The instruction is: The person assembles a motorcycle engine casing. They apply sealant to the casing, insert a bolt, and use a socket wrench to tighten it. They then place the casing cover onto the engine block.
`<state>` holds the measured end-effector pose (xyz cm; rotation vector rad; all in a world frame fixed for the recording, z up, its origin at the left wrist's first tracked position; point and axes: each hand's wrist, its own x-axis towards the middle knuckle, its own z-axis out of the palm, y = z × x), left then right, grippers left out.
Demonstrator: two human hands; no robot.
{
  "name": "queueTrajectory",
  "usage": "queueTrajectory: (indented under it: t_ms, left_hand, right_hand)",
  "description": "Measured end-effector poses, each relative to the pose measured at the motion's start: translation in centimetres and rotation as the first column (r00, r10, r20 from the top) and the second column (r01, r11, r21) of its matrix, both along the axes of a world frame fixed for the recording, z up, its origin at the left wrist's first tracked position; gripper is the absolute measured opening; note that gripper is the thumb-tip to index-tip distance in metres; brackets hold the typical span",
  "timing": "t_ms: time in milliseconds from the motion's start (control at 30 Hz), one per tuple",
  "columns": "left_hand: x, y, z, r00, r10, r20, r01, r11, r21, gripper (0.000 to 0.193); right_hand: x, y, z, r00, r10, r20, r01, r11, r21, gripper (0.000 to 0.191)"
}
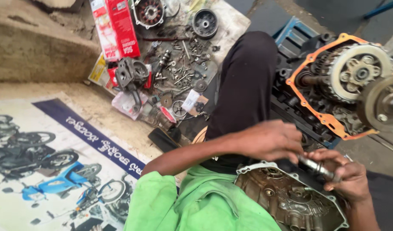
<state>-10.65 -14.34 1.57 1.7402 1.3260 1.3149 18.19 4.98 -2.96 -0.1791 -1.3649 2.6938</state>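
The left hand (269, 139) and the right hand (348, 175) meet directly above the engine cover (290, 199), a grey cast-metal casing that rests on the person's lap with its ribbed inner side facing up. This cover serves as the reference landmark.

Between the hands sits a short metal shaft (316, 166), lying at a slant just above the upper right rim of the engine cover. The right grip is closed around the lower end of the shaft, fingers wrapped over it. The left grip is curled with its fingertips on the upper end of the shaft; the fingers are together on the part.

Above and to the right of the engine cover stands an opened engine block (329, 85), well apart from the hands. An orange gasket (320, 117) outlines its open face, and a round clutch assembly (359, 72) sits inside that outline.

Above and to the left of the engine cover, a litter of bolts and small parts (179, 68) lies spread on the floor, with a red carton (119, 28) at its left edge.

Left of the engine cover, a printed motorcycle poster (46, 158) lies flat on the floor. A green cloth (196, 205) touches the cover's left side.
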Motion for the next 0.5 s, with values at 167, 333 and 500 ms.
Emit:
queueTrajectory:
  t_ms: [167, 333, 500]
  left_hand:
    - [-10.8, -6.1, -1.2, 0.789, 0.577, 0.212, -0.586, 0.81, -0.022, 0.016]
    - [-23.4, -12.4, -8.3, 0.229, 0.945, 0.235, -0.854, 0.311, -0.418, 0.024]
    - [-25.5, -17.7, -17.8, 0.056, 0.996, -0.071, -0.931, 0.027, -0.364, 0.027]
  right_hand:
    - [-1.9, -0.3, 1.7, 0.898, 0.302, 0.321, -0.394, 0.876, 0.278, 0.081]
    - [-2.5, -0.2, 2.3, 0.701, 0.409, 0.584, -0.66, 0.681, 0.316, 0.096]
    - [-2.2, 0.0, 2.4, 0.542, 0.242, 0.805, -0.757, 0.557, 0.342, 0.08]
